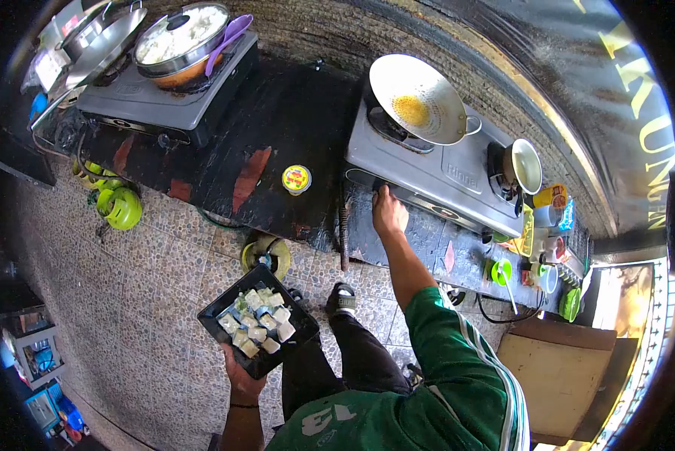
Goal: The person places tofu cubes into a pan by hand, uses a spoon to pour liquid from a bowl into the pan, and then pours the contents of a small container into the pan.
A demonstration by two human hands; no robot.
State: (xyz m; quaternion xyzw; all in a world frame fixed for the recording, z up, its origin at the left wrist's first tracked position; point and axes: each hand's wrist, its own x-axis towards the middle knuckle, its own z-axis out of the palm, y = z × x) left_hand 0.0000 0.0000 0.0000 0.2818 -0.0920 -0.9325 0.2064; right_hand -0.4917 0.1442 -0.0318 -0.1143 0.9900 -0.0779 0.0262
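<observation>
A black tray (308,328) of pale, whitish cubes (260,319) rests in my left hand (243,376), which grips its near left edge. My right hand (389,212) is at the front of the grey two-burner stove (458,169), its fingers closed at the front panel by the left burner; what they hold, if anything, is hidden. Above that hand, a wide metal wok (450,113) with yellow oil (411,110) in its bottom sits tilted on the left burner. A small pot (527,167) stands on the right burner.
A second stove (145,105) at the upper left carries a lidded pan (179,41) and a purple utensil (230,39). A round yellow-lidded cup (297,179) sits on the black counter (292,113). Green gas cylinders (119,208) stand below; cups and packets (552,197) crowd the right end.
</observation>
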